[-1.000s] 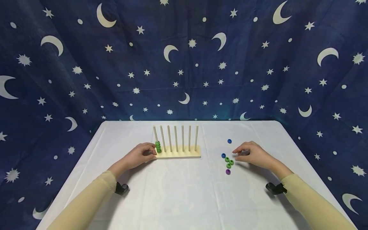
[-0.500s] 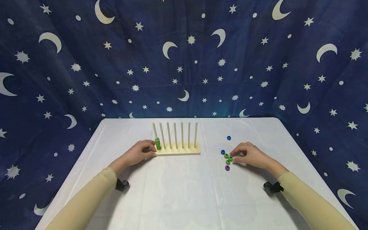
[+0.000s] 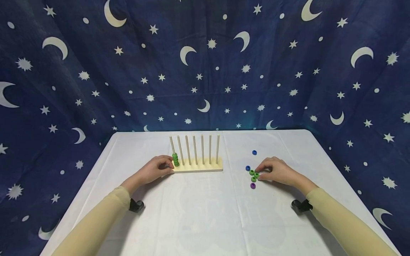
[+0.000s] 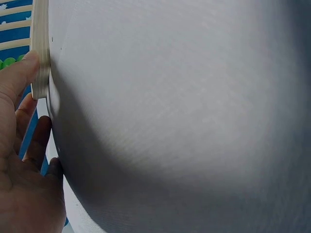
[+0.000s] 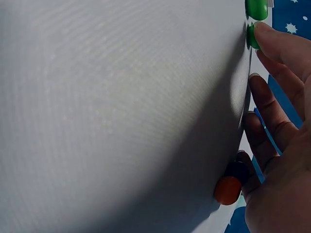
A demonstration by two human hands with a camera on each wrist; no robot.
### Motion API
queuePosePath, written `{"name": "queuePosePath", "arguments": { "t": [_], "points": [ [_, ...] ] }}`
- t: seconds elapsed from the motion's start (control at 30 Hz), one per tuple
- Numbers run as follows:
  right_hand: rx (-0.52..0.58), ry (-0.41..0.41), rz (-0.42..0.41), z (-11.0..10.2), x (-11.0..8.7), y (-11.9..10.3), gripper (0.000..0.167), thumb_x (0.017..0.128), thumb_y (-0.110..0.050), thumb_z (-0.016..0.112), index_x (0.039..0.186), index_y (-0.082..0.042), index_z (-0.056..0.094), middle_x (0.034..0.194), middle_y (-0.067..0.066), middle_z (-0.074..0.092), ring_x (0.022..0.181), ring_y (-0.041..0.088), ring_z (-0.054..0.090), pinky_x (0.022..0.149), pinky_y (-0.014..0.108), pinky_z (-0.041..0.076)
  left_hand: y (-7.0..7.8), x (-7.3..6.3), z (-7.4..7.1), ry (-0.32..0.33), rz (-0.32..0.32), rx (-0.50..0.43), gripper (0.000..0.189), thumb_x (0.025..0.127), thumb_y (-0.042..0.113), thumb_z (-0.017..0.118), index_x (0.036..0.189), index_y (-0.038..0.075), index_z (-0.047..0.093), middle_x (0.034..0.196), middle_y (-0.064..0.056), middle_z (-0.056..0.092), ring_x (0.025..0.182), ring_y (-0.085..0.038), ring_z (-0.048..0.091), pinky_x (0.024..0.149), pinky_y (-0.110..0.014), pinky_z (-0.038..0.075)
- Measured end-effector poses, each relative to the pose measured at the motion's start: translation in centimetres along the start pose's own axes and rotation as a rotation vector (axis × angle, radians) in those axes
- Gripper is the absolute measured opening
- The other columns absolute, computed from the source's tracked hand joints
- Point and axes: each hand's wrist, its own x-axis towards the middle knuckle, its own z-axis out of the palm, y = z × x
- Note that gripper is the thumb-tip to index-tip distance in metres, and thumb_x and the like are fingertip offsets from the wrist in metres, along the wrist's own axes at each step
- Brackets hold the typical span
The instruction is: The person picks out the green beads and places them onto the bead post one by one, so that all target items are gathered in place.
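Observation:
A wooden peg stand point(image 3: 198, 168) with several upright rods stands left of the table's middle. Green beads point(image 3: 175, 160) are stacked on its leftmost rod. My left hand point(image 3: 155, 169) grips the left end of the stand's base, its thumb on the front edge in the left wrist view. Over on the right, my right hand point(image 3: 278, 172) pinches a green bead point(image 3: 256, 175) between thumb and forefinger, low at the tabletop. Two more green beads point(image 3: 252, 172) lie beside it. In the right wrist view the thumb presses that green bead point(image 5: 252, 38).
A blue bead point(image 3: 248, 168) and a purple bead point(image 3: 253, 185) lie near the green ones, with another blue bead point(image 3: 254, 152) farther back. An orange bead point(image 5: 227, 190) and a dark one sit near my right little finger. A starry curtain point(image 3: 205, 71) hangs behind the white table point(image 3: 198, 213).
My right hand has moved left to the green beads and closed its thumb and forefinger on one. The left hand stays on the stand. The head view has tilted slightly.

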Motion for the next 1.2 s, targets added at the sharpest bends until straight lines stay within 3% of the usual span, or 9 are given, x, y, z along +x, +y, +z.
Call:
{"name": "queuePosePath", "arguments": {
  "t": [0.47,0.87,1.2],
  "points": [
    [-0.014,-0.017,-0.021,-0.03,0.34,0.58,0.018,0.080,-0.034,0.088,0.095,-0.032,0.078,0.102,-0.014,0.068,0.105,0.020,0.050,0.096,0.050,0.031,0.18,-0.04,0.06,0.003,0.007,0.001,0.006,0.094,0.017,0.077,0.096,0.018,0.072,0.144,-0.017,0.056,0.140,-0.039,0.045,0.119,-0.059,0.026],
    [-0.012,0.007,-0.001,-0.15,0.66,0.56,0.020,0.081,-0.033,0.088,0.098,-0.028,0.078,0.102,-0.011,0.069,0.103,0.022,0.050,0.092,0.046,0.034,-0.20,-0.10,0.18,0.008,0.016,-0.012,0.007,0.093,0.017,0.078,0.096,0.018,0.072,0.142,-0.016,0.057,0.138,-0.039,0.046,0.119,-0.058,0.026],
    [0.024,-0.006,0.026,-0.38,0.65,0.65,0.021,0.083,-0.033,0.087,0.101,-0.027,0.078,0.104,-0.009,0.069,0.106,0.023,0.049,0.089,0.043,0.040,-0.33,-0.05,0.22,0.013,-0.015,0.003,0.007,0.093,0.018,0.078,0.095,0.020,0.072,0.143,-0.015,0.057,0.139,-0.038,0.046,0.119,-0.058,0.027]
  ]
}}
